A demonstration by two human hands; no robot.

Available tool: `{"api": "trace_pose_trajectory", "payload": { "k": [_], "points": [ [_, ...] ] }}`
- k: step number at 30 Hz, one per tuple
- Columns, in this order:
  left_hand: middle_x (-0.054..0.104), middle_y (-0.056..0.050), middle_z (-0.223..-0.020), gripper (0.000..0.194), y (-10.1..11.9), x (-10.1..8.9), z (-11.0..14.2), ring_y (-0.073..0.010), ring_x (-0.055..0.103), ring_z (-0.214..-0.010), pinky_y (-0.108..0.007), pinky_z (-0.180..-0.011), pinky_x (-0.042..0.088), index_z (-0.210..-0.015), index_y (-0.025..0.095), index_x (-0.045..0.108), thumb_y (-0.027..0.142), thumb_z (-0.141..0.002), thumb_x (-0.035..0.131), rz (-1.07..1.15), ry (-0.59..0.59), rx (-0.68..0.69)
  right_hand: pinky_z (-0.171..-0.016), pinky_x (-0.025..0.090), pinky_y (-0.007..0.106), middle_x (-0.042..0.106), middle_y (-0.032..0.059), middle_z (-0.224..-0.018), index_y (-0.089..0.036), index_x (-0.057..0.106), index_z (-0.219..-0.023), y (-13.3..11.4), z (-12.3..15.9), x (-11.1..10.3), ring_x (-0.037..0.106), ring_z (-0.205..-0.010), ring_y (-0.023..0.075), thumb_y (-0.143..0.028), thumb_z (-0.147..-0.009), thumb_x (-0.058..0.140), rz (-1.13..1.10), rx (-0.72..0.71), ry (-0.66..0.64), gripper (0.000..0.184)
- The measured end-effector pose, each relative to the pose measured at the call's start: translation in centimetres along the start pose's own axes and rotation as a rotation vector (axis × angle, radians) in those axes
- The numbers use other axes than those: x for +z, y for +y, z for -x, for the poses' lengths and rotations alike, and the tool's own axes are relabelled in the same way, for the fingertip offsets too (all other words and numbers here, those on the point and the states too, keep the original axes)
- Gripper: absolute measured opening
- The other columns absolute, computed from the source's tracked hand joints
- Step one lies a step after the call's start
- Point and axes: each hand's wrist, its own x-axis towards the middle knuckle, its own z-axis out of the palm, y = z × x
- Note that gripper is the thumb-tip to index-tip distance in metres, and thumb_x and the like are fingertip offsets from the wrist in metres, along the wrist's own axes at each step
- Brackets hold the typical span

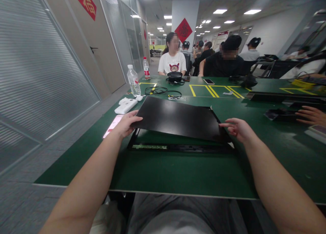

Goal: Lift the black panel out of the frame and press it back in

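A large flat black panel [178, 118] is tilted up at its near edge above a black frame [178, 147] lying on the green table [178, 176]. My left hand [127, 123] grips the panel's near-left corner, thumb on top and fingers underneath. My right hand [236, 128] is at the panel's near-right corner, fingers loosely curled and touching its edge. A green circuit strip [149, 147] shows along the frame's front rail.
A pink phone [113, 124], white devices [126, 105], a water bottle [133, 80], black cables [163, 90] lie left and beyond. Another person's hand [312, 115] rests at right by black parts. Several people sit across the table. A glass wall runs on the left.
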Motion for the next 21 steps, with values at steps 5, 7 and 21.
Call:
{"api": "trace_pose_trajectory", "payload": {
  "k": [5,7,21],
  "points": [
    [0.078,-0.003,-0.077,0.040,-0.5,0.0,0.0,-0.0175,0.071,-0.063,-0.025,-0.059,0.056,-0.094,0.017,0.074,0.012,-0.054,0.081,-0.005,0.036,-0.031,-0.031,0.024,0.022,0.076,0.0145,-0.077,-0.021,0.057,-0.078,0.3,0.3,0.6,0.035,-0.038,0.0075,-0.015,-0.073,0.066,0.060,-0.078,0.030,0.012],
    [0.077,-0.002,-0.076,0.041,-0.7,0.0,0.0,-0.0187,0.071,-0.064,-0.025,-0.058,0.055,-0.092,0.018,0.072,0.014,-0.052,0.082,-0.015,0.047,-0.052,-0.031,0.023,0.022,0.076,0.0137,-0.076,-0.021,0.058,-0.076,0.5,0.5,0.8,0.036,-0.037,0.0076,-0.016,-0.072,0.067,0.133,-0.138,0.038,0.011],
    [0.072,0.001,-0.068,0.022,-1.8,0.3,-1.0,-0.0212,0.071,-0.064,-0.029,-0.057,0.057,-0.070,0.022,0.066,0.017,-0.054,0.079,-0.032,0.180,-0.108,-0.044,0.040,0.027,0.058,-0.0009,-0.047,-0.023,0.068,-0.071,0.4,2.3,2.1,0.054,-0.041,0.0152,-0.029,-0.076,0.069,0.765,-0.334,0.136,0.008]
  ]
}}
